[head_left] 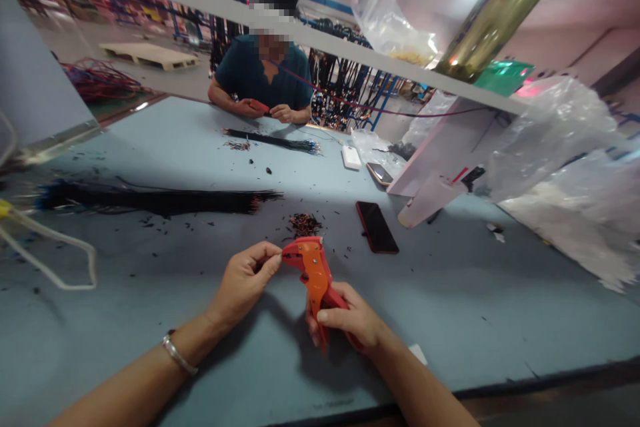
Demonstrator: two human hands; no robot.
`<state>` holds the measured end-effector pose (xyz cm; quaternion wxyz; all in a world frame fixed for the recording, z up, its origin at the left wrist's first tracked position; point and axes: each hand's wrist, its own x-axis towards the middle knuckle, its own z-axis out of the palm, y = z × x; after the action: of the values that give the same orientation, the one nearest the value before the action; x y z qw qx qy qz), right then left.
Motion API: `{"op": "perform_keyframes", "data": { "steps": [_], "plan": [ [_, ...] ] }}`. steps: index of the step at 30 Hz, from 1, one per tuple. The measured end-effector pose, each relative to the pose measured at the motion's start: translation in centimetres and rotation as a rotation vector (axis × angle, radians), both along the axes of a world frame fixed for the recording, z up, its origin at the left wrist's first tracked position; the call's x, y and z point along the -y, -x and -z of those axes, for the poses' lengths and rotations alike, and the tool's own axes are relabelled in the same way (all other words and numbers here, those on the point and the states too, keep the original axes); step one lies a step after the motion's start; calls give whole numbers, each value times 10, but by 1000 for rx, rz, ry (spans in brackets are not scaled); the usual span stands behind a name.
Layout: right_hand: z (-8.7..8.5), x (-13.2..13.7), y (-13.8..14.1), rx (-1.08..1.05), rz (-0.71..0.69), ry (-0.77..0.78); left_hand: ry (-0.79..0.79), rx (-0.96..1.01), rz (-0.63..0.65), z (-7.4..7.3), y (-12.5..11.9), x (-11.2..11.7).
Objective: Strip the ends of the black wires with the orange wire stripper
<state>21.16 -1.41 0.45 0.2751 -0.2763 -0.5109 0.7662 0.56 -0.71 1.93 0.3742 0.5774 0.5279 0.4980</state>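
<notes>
My right hand (345, 320) is wrapped round the handles of a red and orange wire stripper (314, 267), which stands tilted above the table with its jaws toward the left. Thumb and forefinger of my left hand (250, 277) are pinched together right at those jaws; whatever sits between the fingertips is too small to make out. Just beyond the tool lies a small pile of dark and copper-coloured scraps (304, 224). A long bundle of black wires (165, 201) stretches across the table to the left, with blue at its far-left end and reddish tips at the right.
Across the blue-grey table (240, 387), a co-worker (265, 77) holds a red tool behind a second wire bundle (273, 139). A black phone (377, 227), another phone (380, 173) and a white box (351, 157) lie right of centre. Plastic bags (555, 140) crowd the right side.
</notes>
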Motion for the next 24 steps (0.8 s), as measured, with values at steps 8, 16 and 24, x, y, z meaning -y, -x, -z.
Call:
{"op": "perform_keyframes", "data": {
  "steps": [8, 16, 24],
  "plan": [
    [10, 2, -1, 52, 7, -11, 16, 14, -4, 1, 0, 0],
    [9, 6, 4, 76, 58, -28, -1, 7, 1, 0, -1, 0],
    [4, 6, 8, 91, 48, -15, 7, -12, -3, 1, 2, 0]
  ]
}}
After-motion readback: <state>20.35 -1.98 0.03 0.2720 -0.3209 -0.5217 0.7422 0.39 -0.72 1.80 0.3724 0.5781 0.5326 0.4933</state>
